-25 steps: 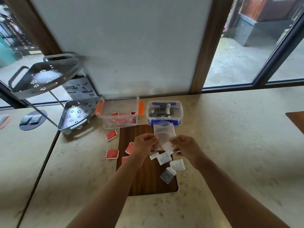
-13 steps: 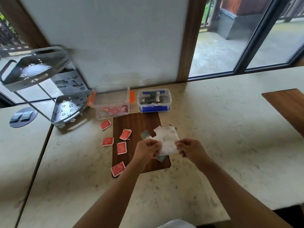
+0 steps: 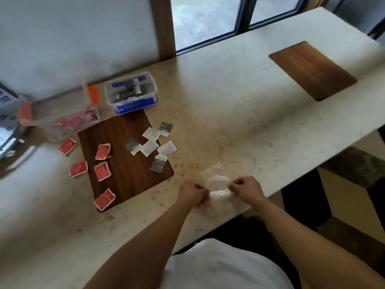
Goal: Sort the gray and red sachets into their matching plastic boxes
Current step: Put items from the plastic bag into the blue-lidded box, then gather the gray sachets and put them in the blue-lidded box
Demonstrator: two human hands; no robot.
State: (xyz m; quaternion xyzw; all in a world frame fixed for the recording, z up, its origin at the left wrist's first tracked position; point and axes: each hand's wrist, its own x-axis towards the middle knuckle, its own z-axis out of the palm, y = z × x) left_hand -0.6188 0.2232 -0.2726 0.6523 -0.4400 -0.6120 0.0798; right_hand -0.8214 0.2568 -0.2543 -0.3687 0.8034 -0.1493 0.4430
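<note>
My left hand [image 3: 192, 192] and my right hand [image 3: 245, 187] both pinch a clear plastic bag [image 3: 216, 180] just above the table's near edge. Several red sachets [image 3: 102, 171] lie on and beside a dark wooden inlay [image 3: 125, 163]. Several gray and white sachets [image 3: 154, 142] are scattered at the inlay's right edge. Farther back stands the box with orange clips [image 3: 70, 119], holding red sachets. Right of it sits the box with blue clips [image 3: 131, 92], holding gray sachets.
A pale stone table [image 3: 239, 113] runs to the right, with a second wooden inlay [image 3: 312, 69] at the far right. A perforated metal rack [image 3: 8, 130] sits at the left edge. Behind are a wall and windows; the table's near edge is under my hands.
The bag has come down from in front of the boxes to the table's near edge, right of the sachets. The camera has swung right and downward.
</note>
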